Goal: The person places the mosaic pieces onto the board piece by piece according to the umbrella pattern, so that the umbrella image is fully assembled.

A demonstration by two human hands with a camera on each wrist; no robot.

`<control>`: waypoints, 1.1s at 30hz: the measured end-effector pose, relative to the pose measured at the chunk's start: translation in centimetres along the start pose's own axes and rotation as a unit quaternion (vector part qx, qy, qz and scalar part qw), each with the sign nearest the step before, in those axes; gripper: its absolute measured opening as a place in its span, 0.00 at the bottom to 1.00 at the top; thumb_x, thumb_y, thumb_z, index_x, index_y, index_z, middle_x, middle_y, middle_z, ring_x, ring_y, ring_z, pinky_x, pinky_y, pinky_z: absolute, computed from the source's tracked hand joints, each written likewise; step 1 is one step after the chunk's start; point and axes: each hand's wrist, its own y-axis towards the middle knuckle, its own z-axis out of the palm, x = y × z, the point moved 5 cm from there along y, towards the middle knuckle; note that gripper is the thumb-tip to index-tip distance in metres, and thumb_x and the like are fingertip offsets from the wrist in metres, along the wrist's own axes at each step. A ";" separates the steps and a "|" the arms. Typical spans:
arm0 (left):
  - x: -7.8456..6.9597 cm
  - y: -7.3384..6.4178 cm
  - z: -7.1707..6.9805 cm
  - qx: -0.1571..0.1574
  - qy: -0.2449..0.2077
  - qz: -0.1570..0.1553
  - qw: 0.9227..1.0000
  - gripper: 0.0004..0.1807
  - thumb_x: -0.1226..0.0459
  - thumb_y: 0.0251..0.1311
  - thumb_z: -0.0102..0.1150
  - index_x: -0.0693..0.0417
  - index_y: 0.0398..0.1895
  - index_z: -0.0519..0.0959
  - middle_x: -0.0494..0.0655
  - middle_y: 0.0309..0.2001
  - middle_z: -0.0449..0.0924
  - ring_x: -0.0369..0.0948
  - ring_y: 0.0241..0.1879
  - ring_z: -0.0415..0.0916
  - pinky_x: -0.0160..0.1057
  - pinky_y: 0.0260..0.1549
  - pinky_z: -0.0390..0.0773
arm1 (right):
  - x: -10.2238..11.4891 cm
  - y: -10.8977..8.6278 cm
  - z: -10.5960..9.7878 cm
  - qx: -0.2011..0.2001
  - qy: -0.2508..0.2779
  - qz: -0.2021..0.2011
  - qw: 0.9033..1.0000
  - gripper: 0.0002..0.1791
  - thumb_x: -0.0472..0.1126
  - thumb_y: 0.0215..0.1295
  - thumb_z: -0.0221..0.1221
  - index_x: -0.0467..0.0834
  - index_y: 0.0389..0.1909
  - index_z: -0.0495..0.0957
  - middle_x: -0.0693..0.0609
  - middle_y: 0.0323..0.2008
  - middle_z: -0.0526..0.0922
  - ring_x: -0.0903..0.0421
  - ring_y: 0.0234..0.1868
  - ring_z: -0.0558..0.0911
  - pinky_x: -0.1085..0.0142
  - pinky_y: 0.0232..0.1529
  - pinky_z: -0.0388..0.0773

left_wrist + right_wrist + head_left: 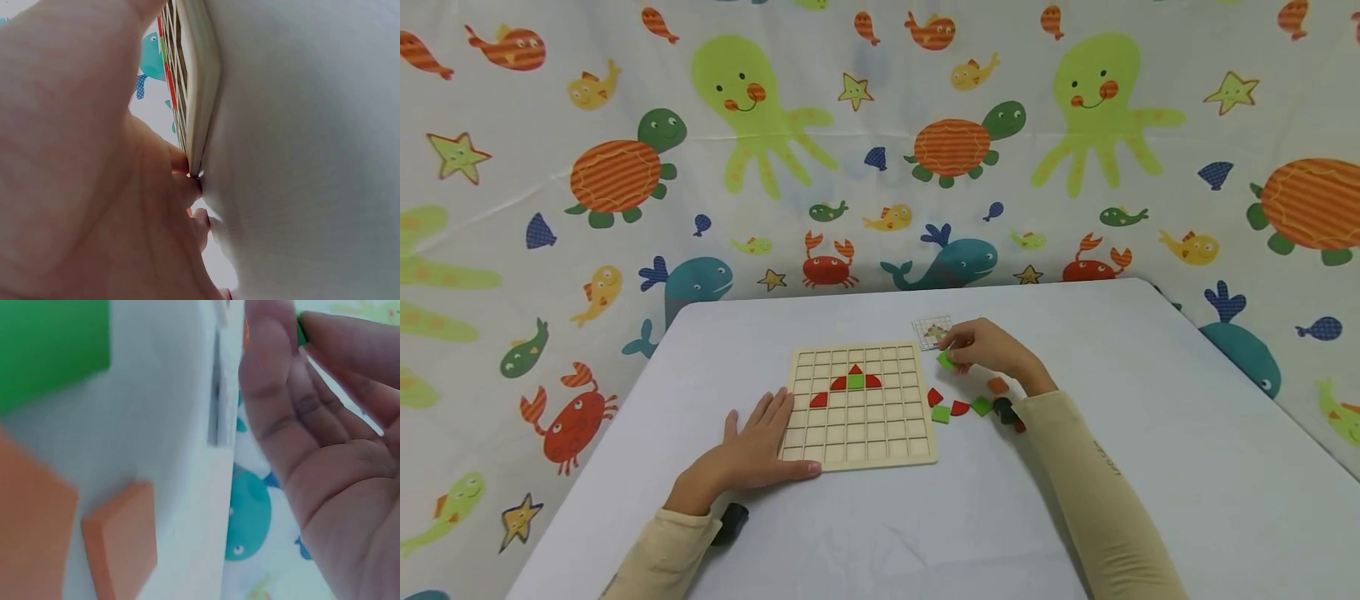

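Observation:
A square wooden grid board (876,454) lies flat on the white table, with several red pieces and a green square (856,382) set in its upper cells. My left hand (752,454) rests spread at the board's left edge, fingers straight, thumb along the near left corner. Beyond the board's right side, my right hand (988,346) pinches a green tile (945,360) between thumb and fingertips, just above the table. In the right wrist view only a sliver of that green tile (302,331) shows. A pattern card (931,332) lies behind the right hand, partly covered by it.
Loose pieces lie right of the board: a green square (941,414), another green square (981,406), red quarter-rounds (960,408) and an orange square (997,385). Some are partly hidden by the right wrist's black camera (1004,411). A sea-animal curtain (865,225) hangs behind the table.

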 end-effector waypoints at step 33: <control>0.4 0.3 0.0 0.004 -0.003 -0.005 1.000 0.73 0.29 0.54 0.69 0.67 0.86 0.46 0.65 0.85 0.43 0.66 0.83 0.38 0.80 0.69 0.33 | 10.6 3.9 5.8 -0.102 0.252 -0.077 0.959 0.08 0.29 0.75 0.64 0.27 0.49 0.82 0.37 0.40 0.88 0.43 0.37 0.91 0.58 0.44 0.89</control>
